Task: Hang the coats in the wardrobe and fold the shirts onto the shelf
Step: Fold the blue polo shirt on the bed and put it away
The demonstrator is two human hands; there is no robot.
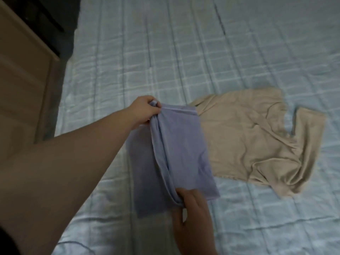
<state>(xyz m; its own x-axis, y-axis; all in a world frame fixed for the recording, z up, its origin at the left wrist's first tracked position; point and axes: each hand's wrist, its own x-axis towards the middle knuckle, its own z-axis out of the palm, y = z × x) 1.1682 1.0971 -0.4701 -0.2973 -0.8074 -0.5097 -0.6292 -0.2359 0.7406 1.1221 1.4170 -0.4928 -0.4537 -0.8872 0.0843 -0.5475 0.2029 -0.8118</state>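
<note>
Head view, left to right. Wooden cabinet (22, 74): standing at the far left beside the bed (239, 43), which is wearing a pale checked cover. Left hand (145, 109): reaching out, fingers curling tight around the far corner of the lilac shirt (182, 150). Lilac shirt: lying half-folded on the bed, one fold lifting between the hands. Right hand (191, 205): pinching the shirt's near corner. Beige shirt (257, 140): lying rumpled and unfolded, its left edge tucking under the lilac one.
</note>
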